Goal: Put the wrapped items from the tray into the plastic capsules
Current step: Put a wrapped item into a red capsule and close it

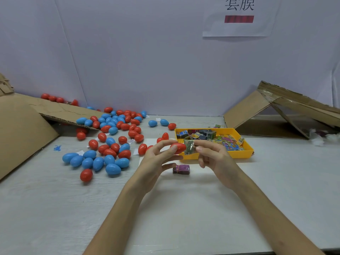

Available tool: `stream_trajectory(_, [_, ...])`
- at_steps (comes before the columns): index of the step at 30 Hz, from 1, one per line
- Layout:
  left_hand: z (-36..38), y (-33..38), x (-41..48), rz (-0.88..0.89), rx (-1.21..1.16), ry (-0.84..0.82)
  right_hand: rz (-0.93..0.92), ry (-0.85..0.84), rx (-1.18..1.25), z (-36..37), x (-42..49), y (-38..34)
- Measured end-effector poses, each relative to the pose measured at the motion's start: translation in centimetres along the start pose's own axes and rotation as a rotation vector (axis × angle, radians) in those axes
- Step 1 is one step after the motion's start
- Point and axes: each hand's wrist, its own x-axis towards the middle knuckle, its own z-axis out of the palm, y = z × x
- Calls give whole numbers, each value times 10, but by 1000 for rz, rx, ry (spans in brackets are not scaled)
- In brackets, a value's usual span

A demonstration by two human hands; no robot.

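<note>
The left hand is holding a red capsule, its grip closing round the shell with thumb and fingertips, just in front of the near left corner of the yellow tray. The right hand is pinching a green wrapped item, its grip clenching on the packet between thumb and forefinger, and is pressing it against the right end of the capsule; whether the capsule is lying open there is not showing. More wrapped items are lying heaped in the tray, and a purple wrapped item is sitting on the surface just below the two hands. Red and blue capsules are lying scattered across the left half of the surface, some spilling out from under a cardboard flap. Another folded piece of cardboard is standing behind the tray at the right.
</note>
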Motion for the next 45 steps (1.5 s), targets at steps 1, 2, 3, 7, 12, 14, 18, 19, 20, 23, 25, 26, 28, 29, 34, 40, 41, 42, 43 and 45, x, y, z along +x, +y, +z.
stream_trajectory(1, [0, 0, 0, 0, -2, -2, 4, 0, -2, 0, 0, 0])
stream_trajectory(2, [0, 0, 0, 1, -4, -3, 9, 0, -5, 0, 0, 0])
stream_trajectory(3, [0, 1, -1, 2, -7, -4, 12, -1, -5, 1, 0, 0])
stream_trajectory(7, [-1, 0, -2, 0, -28, -5, 17, -37, -12, 0, -1, 0])
stream_trajectory(12, [-1, 0, -2, -7, -53, -8, 17, -52, -33, 1, -2, -1])
stream_trajectory(14, [-1, 0, -2, -14, -65, -24, 18, -37, -39, 2, -2, -1])
stream_trajectory(18, [0, 0, -2, -20, -78, -48, 0, -2, -50, 3, -2, 1])
stream_trajectory(19, [0, 0, -1, -19, -85, -53, -8, 4, -53, 2, -2, 2])
stream_trajectory(20, [0, 0, -2, -16, -94, -58, -18, 8, -56, 2, -2, 2])
stream_trajectory(23, [-1, -1, -2, -12, -121, -76, -36, 5, -65, 2, -2, 1])
stream_trajectory(25, [0, -1, -2, -6, -112, -68, -37, -2, -77, 1, -2, 2])
stream_trajectory(26, [0, -2, -2, 2, -100, -58, -40, -2, -82, 1, -1, 3])
stream_trajectory(28, [1, -3, -2, 26, -61, -36, -53, -3, -96, 1, -1, 3])
stream_trajectory(29, [2, -3, -1, 36, -39, -26, -60, -8, -107, 1, -2, 3])
stream_trajectory(34, [3, -6, 0, 56, 42, 7, -77, -18, -108, 0, 0, 5])
stream_trajectory(40, [4, -9, 3, 67, 107, 39, -124, -25, -56, 2, 1, 5])
stream_trajectory(41, [4, -10, 3, 64, 118, 40, -128, -26, -63, 2, 0, 5])
stream_trajectory(42, [4, -10, 3, 62, 121, 35, -131, -24, -68, 3, 0, 5])
stream_trajectory(43, [4, -10, 3, 60, 115, 22, -134, -17, -68, 3, 0, 5])
stream_trajectory(45, [4, -9, 2, 52, 69, -23, -130, 6, -42, 3, 0, 4])
